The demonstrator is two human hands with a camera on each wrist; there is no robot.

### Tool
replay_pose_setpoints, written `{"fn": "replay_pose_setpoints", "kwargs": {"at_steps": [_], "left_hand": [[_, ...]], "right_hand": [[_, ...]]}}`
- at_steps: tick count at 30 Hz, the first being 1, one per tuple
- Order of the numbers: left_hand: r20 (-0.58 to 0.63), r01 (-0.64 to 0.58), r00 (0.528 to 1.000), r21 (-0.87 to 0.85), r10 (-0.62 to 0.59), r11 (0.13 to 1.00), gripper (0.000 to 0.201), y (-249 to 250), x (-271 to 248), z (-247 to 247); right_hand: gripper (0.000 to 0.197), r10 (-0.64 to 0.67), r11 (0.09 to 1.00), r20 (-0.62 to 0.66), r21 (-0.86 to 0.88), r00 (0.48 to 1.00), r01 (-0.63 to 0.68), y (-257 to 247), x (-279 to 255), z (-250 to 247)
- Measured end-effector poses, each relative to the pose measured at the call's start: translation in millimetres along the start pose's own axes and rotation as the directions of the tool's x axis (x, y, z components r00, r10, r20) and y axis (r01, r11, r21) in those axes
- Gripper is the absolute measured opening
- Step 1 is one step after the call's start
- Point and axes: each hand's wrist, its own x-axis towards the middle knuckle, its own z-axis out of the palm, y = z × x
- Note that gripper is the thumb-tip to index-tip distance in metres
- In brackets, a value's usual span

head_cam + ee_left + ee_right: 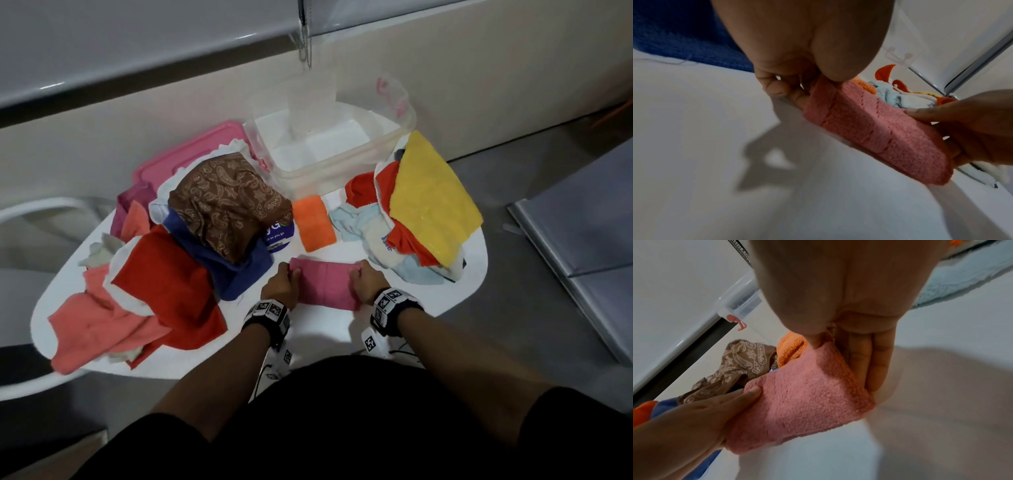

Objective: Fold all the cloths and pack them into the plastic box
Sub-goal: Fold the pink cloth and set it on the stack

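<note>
A folded pink cloth (325, 284) (869, 129) (803, 394) is held just above the white table (342, 329) near its front edge. My left hand (282, 282) (789, 76) pinches its left end, thumb on top and fingers beneath. My right hand (366, 281) (849, 337) grips its right end the same way. A folded orange cloth (313, 222) lies behind it. The clear plastic box (329, 144) stands open at the back of the table. Unfolded cloths sit in a left pile (191, 240) and a right pile (421, 205).
A pink lid (191, 150) lies behind the left pile, partly covered by it. A purple round object (279, 234) peeks out beside the orange cloth. The wall runs close behind the box. A grey bench (582, 219) stands to the right of the table.
</note>
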Motion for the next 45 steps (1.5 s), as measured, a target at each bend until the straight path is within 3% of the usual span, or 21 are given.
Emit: {"fn": "replay_pose_setpoints", "kwargs": {"at_steps": [4,7,10,14,16,18,24,27,30,32,33,36,38,40,42,45], "left_hand": [[-0.037,0.055,0.998,0.103,-0.052,0.993,0.035,7.5,-3.4,5.1],[-0.052,0.105,0.994,0.139,-0.099,0.985,0.036,7.9,-4.4,4.6],[-0.065,0.226,0.973,0.065,-0.222,0.972,0.053,4.2,-3.7,-2.0],[-0.073,0.262,0.962,-0.006,-0.262,0.965,0.066,2.4,-1.8,-7.7],[-0.044,0.225,0.973,-0.003,-0.225,0.974,0.057,4.1,0.0,-7.0],[-0.044,0.218,0.975,0.025,-0.216,0.976,0.050,6.0,1.2,-6.8],[-0.145,0.260,0.953,-0.051,-0.265,0.964,0.048,10.7,1.4,-4.5],[-0.197,0.300,0.933,-0.045,-0.303,0.953,0.060,16.7,-4.7,-1.3],[-0.111,0.374,0.923,0.029,-0.369,0.927,0.090,18.2,-11.1,0.1],[0.002,0.345,0.938,0.043,-0.345,0.938,0.088,18.6,-9.6,2.3],[0.037,0.317,0.947,0.030,-0.318,0.948,0.078,19.0,-9.3,4.3],[0.077,0.280,0.959,-0.089,-0.274,0.956,0.051,21.5,-8.6,10.0],[0.103,0.287,0.958,-0.244,-0.269,0.927,0.050,25.9,-10.0,12.4],[0.148,0.296,0.955,-0.445,-0.256,0.845,0.041,34.6,-10.4,13.8],[0.196,0.303,0.953,-0.615,-0.231,0.728,0.021,47.6,-12.9,11.1],[0.223,0.292,0.957,-0.737,-0.188,0.609,0.024,65.8,-12.2,3.7]], "right_hand": [[0.035,-0.006,0.998,-0.006,-0.066,1.000,0.005,-1.0,9.4,1.2],[0.037,-0.055,0.972,0.014,-0.227,0.998,0.057,-5.7,14.8,-5.1],[0.038,-0.212,0.874,-0.010,-0.449,0.977,0.186,-13.8,17.6,-15.9],[0.038,-0.430,0.685,0.131,-0.597,0.893,0.417,-26.7,22.3,-25.7],[0.030,-0.480,0.666,0.223,-0.538,0.849,0.517,-26.0,23.4,-26.1],[0.023,-0.445,0.681,0.318,-0.487,0.837,0.547,-20.0,24.1,-25.5],[0.018,-0.309,0.759,0.366,-0.461,0.878,0.459,-17.8,28.4,-39.5],[0.017,-0.223,0.764,0.370,-0.509,0.902,0.397,-14.4,31.8,-44.5],[0.027,-0.071,0.794,0.555,-0.471,0.829,0.384,-5.4,33.1,-48.5],[0.043,-0.044,0.866,0.605,-0.375,0.795,0.332,3.9,35.9,-47.5],[0.049,-0.065,0.895,0.583,-0.324,0.810,0.306,8.1,36.6,-46.8],[0.044,-0.132,0.913,0.540,-0.261,0.832,0.315,12.1,37.7,-44.6],[0.033,-0.178,0.924,0.515,-0.204,0.838,0.322,11.0,38.2,-44.0],[0.045,-0.208,0.943,0.489,-0.129,0.847,0.306,9.4,39.6,-43.8],[0.067,-0.248,0.954,0.466,-0.034,0.849,0.298,9.7,40.8,-41.9],[0.080,-0.272,0.951,0.404,0.251,0.873,0.180,9.6,41.4,-44.1]]}}
